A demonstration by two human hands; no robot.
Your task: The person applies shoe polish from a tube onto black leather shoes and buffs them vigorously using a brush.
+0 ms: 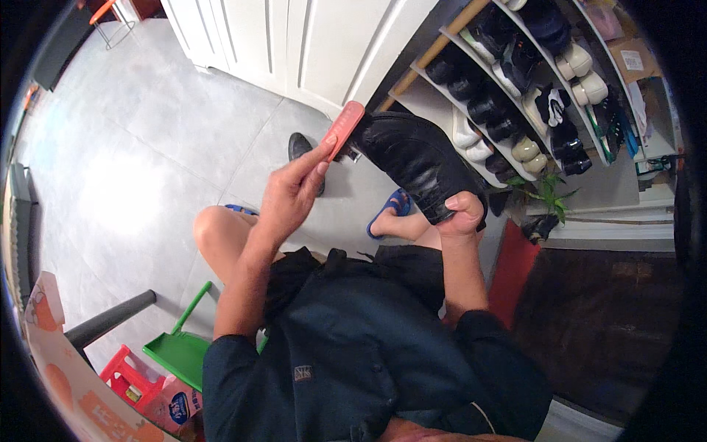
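My left hand (293, 193) is closed on a brush with a pinkish-red back (346, 130) and dark bristles. Those bristles rest at the upper left end of a black leather shoe (417, 160). At the shoe's other end, my right hand (464, 214) grips it with the thumb on top, and the fingers beneath are hidden. A second dark shoe (300, 146) stands on the floor beyond my left hand, partly hidden by that hand and the brush.
A rack of shoes (491, 124) stands at the upper right, beside a white panelled door (287, 44). A green plant (547, 193) is near its foot. My feet wear blue slippers (406, 203). At lower left are a green dustpan (179, 353) and a red plastic stool (130, 375).
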